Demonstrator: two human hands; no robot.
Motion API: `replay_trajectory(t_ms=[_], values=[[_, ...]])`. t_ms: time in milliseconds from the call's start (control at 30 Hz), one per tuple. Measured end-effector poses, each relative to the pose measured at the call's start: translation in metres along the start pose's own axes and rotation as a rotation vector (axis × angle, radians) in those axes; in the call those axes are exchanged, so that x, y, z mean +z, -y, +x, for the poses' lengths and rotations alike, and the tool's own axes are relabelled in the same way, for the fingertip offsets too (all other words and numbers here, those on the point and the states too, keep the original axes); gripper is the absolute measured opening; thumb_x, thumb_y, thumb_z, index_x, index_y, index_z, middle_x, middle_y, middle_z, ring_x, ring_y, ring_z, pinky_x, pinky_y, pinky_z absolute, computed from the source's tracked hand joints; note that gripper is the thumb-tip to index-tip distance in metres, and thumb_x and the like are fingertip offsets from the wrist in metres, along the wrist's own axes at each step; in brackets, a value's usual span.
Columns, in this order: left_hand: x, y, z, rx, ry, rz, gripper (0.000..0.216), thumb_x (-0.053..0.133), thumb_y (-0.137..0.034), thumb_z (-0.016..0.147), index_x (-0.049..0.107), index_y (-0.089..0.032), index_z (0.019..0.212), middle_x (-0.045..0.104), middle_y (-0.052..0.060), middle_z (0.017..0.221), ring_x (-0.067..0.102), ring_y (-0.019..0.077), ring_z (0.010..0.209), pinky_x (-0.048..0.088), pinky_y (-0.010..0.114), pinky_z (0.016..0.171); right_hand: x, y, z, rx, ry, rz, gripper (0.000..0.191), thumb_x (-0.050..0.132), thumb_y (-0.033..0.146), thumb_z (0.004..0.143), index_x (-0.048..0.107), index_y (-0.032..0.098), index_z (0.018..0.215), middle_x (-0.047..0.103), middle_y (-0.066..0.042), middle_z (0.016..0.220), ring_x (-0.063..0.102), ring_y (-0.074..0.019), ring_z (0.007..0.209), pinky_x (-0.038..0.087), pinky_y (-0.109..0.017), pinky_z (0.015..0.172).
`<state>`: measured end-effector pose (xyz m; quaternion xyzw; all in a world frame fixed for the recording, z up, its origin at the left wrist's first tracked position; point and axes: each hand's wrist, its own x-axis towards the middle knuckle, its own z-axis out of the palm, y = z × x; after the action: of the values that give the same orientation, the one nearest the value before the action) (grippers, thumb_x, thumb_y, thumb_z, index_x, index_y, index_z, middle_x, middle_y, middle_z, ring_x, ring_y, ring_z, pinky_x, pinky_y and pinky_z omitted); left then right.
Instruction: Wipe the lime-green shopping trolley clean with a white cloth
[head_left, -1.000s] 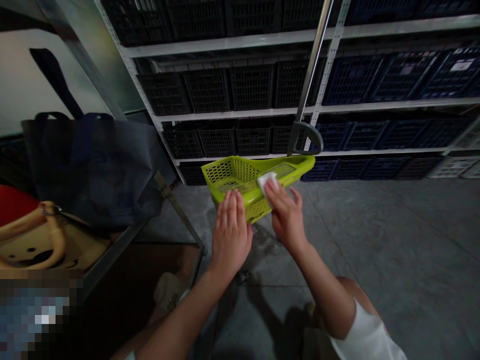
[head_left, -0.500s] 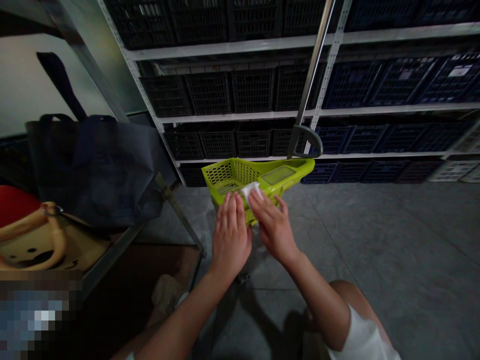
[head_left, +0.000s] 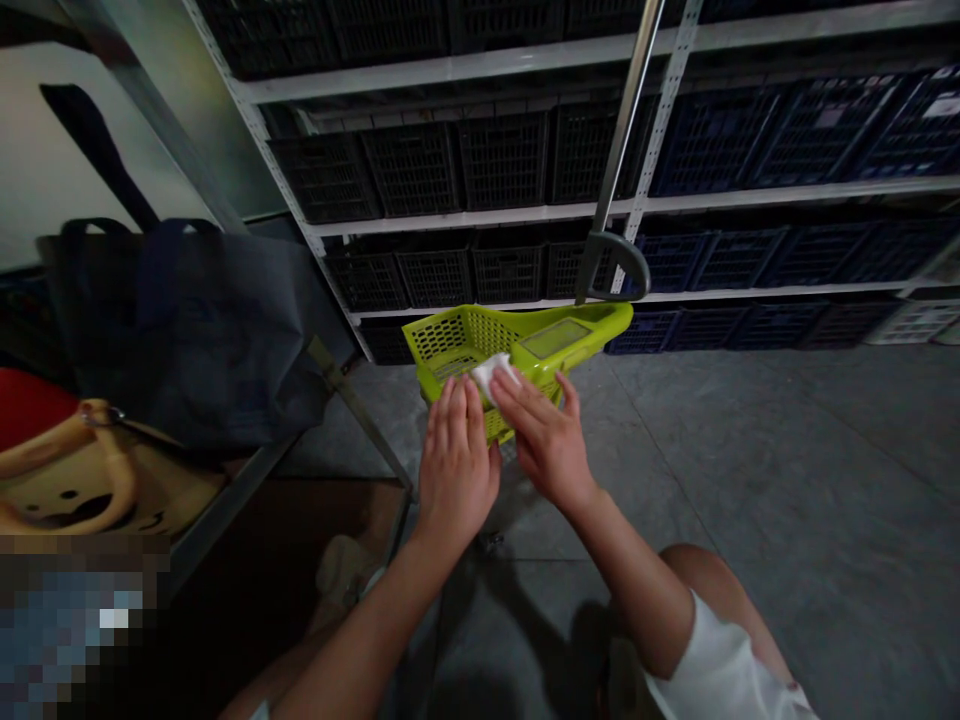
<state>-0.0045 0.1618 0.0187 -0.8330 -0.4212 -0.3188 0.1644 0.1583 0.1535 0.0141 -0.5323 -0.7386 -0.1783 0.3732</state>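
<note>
A lime-green plastic basket (head_left: 457, 340) with a perforated wall hangs on a metal pole (head_left: 622, 150) above the grey floor. My left hand (head_left: 456, 470) lies flat against the basket's near side, fingers stretched out and together. My right hand (head_left: 544, 435) presses a small white cloth (head_left: 491, 370) onto the basket's near rim, right beside my left fingertips. The cloth shows only at its upper end; the rest is under my fingers.
Metal shelving (head_left: 465, 215) with rows of dark crates (head_left: 502, 160) fills the back. At left a dark bag (head_left: 187, 320) sits on a rack, with a tan and red object (head_left: 67, 470) below it. A cardboard box (head_left: 300, 540) stands lower left. My knee (head_left: 705, 580) shows at bottom right.
My right hand has slid the white cloth leftward along the basket's rim, from near the flat panel to beside my left fingertips. My left hand has stayed on the basket.
</note>
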Motion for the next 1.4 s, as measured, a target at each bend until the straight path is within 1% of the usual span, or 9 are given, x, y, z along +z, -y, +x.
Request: replay_trajectory(t_ms=[133, 367, 533, 733, 933, 1033, 1167, 1300, 1400], values=[[-0.005, 0.001, 0.000, 0.004, 0.027, -0.004, 0.078, 0.054, -0.017, 0.090, 0.015, 0.001, 0.155, 0.037, 0.029, 0.156, 0.029, 0.0371, 0.150, 0.033, 0.054, 0.120, -0.001, -0.023, 0.003, 0.356, -0.207, -0.110, 0.068, 0.035, 0.006, 0.086, 0.043, 0.028, 0.149, 0.052, -0.007, 0.150, 0.048, -0.0228, 0.141, 0.019, -0.060, 0.119], [-0.004, 0.005, -0.003, 0.006, -0.019, -0.016, 0.080, 0.053, -0.016, 0.090, 0.011, -0.003, 0.157, 0.039, 0.028, 0.155, 0.032, 0.0378, 0.148, 0.036, 0.056, 0.118, 0.002, 0.011, 0.002, -0.091, -0.003, 0.055, 0.067, 0.040, 0.010, 0.088, 0.037, 0.025, 0.153, 0.050, -0.005, 0.152, 0.040, -0.0170, 0.145, 0.019, -0.046, 0.123], [-0.007, 0.008, -0.005, -0.002, 0.014, -0.005, 0.080, 0.053, -0.018, 0.091, 0.010, -0.002, 0.157, 0.037, 0.028, 0.156, 0.029, 0.0379, 0.149, 0.035, 0.055, 0.118, -0.002, -0.021, 0.002, 0.278, -0.227, -0.066, 0.064, 0.037, 0.006, 0.087, 0.047, 0.027, 0.147, 0.054, -0.008, 0.149, 0.050, -0.0222, 0.139, 0.019, -0.056, 0.119], [-0.011, 0.020, -0.009, 0.039, 0.015, 0.038, 0.078, 0.052, -0.017, 0.092, 0.010, -0.004, 0.157, 0.040, 0.027, 0.154, 0.034, 0.0370, 0.147, 0.037, 0.053, 0.117, -0.005, 0.015, -0.001, -0.098, 0.062, 0.040, 0.064, 0.039, 0.008, 0.089, 0.041, 0.028, 0.151, 0.050, -0.004, 0.153, 0.041, -0.0170, 0.145, 0.017, -0.047, 0.122], [-0.020, 0.034, -0.016, 0.033, 0.039, 0.060, 0.078, 0.052, -0.020, 0.093, 0.011, -0.004, 0.157, 0.040, 0.026, 0.155, 0.035, 0.0367, 0.147, 0.037, 0.053, 0.117, -0.010, -0.061, 0.016, 0.293, -0.181, 0.027, 0.052, 0.039, 0.010, 0.087, 0.062, 0.027, 0.131, 0.064, -0.005, 0.139, 0.055, -0.0211, 0.134, 0.021, -0.052, 0.118], [-0.028, 0.034, -0.016, 0.013, 0.035, 0.056, 0.077, 0.051, -0.020, 0.093, 0.013, -0.006, 0.158, 0.045, 0.024, 0.152, 0.040, 0.0342, 0.144, 0.035, 0.052, 0.118, -0.010, -0.087, 0.022, 0.322, -0.211, 0.067, 0.045, 0.041, 0.012, 0.087, 0.066, 0.026, 0.122, 0.069, -0.005, 0.132, 0.061, -0.0215, 0.127, 0.025, -0.050, 0.116], [-0.038, 0.024, -0.011, -0.125, -0.006, 0.050, 0.078, 0.052, -0.018, 0.091, 0.015, -0.008, 0.158, 0.055, 0.020, 0.145, 0.050, 0.0310, 0.137, 0.023, 0.057, 0.123, -0.007, -0.078, 0.017, 0.276, -0.295, 0.111, 0.040, 0.043, 0.013, 0.088, 0.067, 0.025, 0.118, 0.071, -0.006, 0.127, 0.063, -0.0217, 0.124, 0.040, -0.043, 0.102], [-0.034, 0.000, -0.004, -0.103, -0.003, 0.073, 0.083, 0.059, -0.016, 0.083, 0.022, -0.002, 0.155, 0.025, 0.026, 0.163, 0.020, 0.0409, 0.152, 0.019, 0.062, 0.122, -0.006, -0.058, 0.006, 0.203, -0.340, 0.105, 0.043, 0.044, 0.011, 0.088, 0.065, 0.026, 0.122, 0.071, -0.005, 0.129, 0.063, -0.0213, 0.124, 0.041, -0.039, 0.097], [-0.024, -0.017, -0.002, 0.015, 0.040, 0.039, 0.083, 0.055, -0.013, 0.083, 0.018, -0.002, 0.156, 0.019, 0.021, 0.166, 0.014, 0.0346, 0.155, 0.021, 0.053, 0.124, -0.007, -0.050, -0.002, 0.152, -0.337, 0.073, 0.047, 0.044, 0.011, 0.087, 0.063, 0.030, 0.127, 0.069, -0.003, 0.131, 0.063, -0.0207, 0.123, 0.037, -0.039, 0.100]])
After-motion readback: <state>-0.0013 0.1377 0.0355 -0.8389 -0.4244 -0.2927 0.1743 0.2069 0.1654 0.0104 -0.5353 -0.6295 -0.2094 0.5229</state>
